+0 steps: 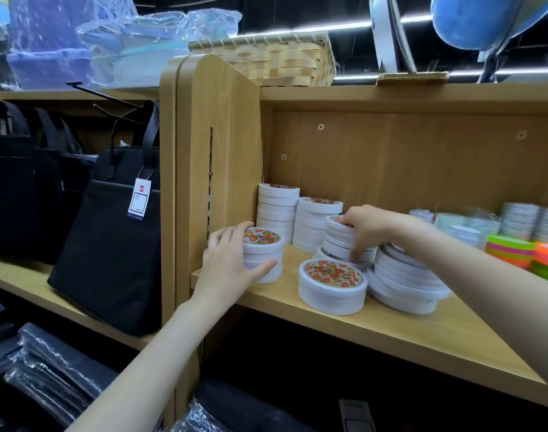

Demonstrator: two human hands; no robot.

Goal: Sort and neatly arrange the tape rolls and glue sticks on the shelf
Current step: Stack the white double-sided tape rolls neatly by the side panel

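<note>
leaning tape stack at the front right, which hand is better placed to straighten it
Right. The right hand already grips the small stack touching the leaning tape stack; the left hand holds another stack at the shelf's far left end.

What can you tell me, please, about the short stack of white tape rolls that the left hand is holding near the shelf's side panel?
The short stack of white tape rolls stands upright on the wooden shelf, near its front edge and close to the side panel. It looks like a few narrow rolls with white, paper-like sides. The top shows a round label printed in orange, red and white. The left hand grips it, fingers round its left and back side, thumb across the front. It stands apart from the taller stacks behind.
</note>
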